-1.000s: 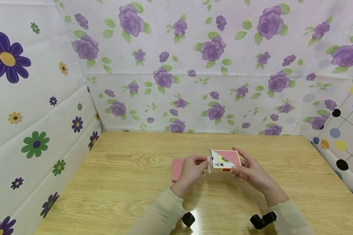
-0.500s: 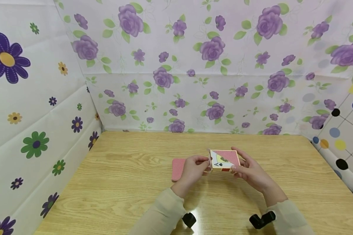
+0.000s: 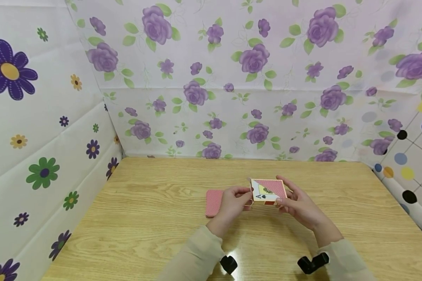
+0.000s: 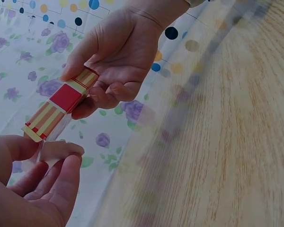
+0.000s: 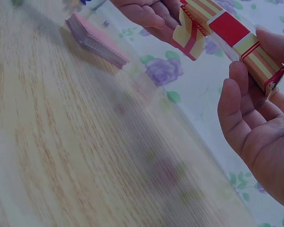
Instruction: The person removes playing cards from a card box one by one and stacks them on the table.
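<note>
A playing card box with a red pattern and an ace of spades on its face is held above the table between both hands. My right hand grips its right end, thumb on the near edge and fingers beneath and behind. My left hand pinches at the open left end, where an end flap lies by the fingers in the left wrist view. The inside of the box is hidden. On the table, partly behind my left hand, lies a squared deck of red-backed cards.
The wooden table runs back to a wall covering with purple roses. A flower-printed sheet stands on the left, and a dotted sheet on the right. Black camera mounts sit by the wrists.
The flap at the box's left end stood out more a second ago; now my left fingers are closer against that opening. The box has shifted very slightly left. The deck has stayed put.
</note>
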`<state>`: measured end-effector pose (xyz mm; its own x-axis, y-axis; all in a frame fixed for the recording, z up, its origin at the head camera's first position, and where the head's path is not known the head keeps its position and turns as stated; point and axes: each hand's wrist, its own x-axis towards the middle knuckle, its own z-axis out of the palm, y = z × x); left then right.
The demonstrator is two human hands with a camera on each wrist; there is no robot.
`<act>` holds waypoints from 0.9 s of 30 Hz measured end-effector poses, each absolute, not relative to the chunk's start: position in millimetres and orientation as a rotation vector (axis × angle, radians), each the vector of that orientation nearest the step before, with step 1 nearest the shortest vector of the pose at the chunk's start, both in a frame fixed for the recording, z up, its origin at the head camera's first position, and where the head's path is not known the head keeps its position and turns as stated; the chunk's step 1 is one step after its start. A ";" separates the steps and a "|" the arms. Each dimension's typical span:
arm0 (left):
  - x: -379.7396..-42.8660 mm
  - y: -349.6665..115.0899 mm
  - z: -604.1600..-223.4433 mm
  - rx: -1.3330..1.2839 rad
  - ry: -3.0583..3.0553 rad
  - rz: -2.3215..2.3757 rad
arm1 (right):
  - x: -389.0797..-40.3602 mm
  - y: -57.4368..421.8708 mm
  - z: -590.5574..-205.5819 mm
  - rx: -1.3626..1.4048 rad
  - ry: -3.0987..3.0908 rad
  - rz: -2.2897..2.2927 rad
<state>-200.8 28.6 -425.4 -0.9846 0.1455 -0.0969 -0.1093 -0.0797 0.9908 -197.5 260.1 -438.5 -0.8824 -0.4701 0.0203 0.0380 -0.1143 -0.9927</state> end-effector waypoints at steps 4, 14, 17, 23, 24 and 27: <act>-199.3 28.4 -424.7 0.044 1.975 2.215 | -197.4 259.8 -437.8 -0.470 1.807 -2.063; -199.5 28.1 -426.1 0.019 1.948 2.228 | -197.6 258.4 -437.1 -0.442 1.869 -2.047; -199.6 28.2 -425.8 0.008 1.942 2.226 | -197.1 258.6 -437.4 -0.452 1.856 -2.055; -196.9 26.7 -423.7 0.007 1.913 2.235 | -197.0 259.4 -438.6 -0.463 1.850 -2.053; -196.6 26.3 -423.6 0.008 1.912 2.236 | -197.1 259.4 -438.7 -0.460 1.851 -2.053; -196.0 25.4 -423.5 0.011 1.915 2.234 | -197.4 259.6 -439.0 -0.463 1.849 -2.055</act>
